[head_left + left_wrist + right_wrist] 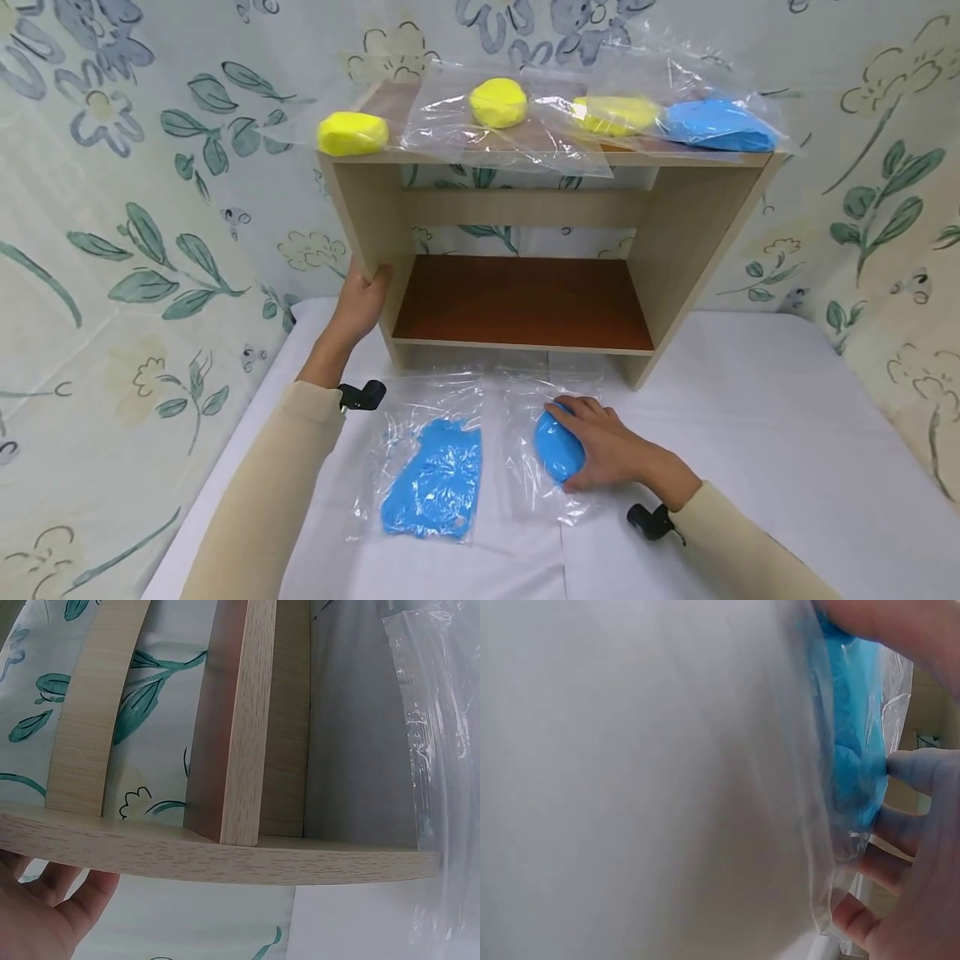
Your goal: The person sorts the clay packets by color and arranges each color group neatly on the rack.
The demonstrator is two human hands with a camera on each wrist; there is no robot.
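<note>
A small wooden shelf (525,300) stands on the white-covered table. My left hand (360,304) grips its left side panel (330,862); the thumb lies at the front edge, and fingers show along the outer face in the left wrist view. In front of the shelf, my right hand (611,446) holds a rounded lump of blue clay (558,446) in a clear plastic bag, with thumb and fingers spread around it. In the right wrist view the fingers press against the blue clay (855,735) through the film. Left of it lies a flattened, bagged sheet of blue clay (435,479).
Along the shelf top sit bagged lumps: a yellow one (352,133) at the left, a round yellow one (498,102), another yellow one (615,115) and a blue one (720,125) at the right. A floral cloth (142,333) hangs behind and beside the table.
</note>
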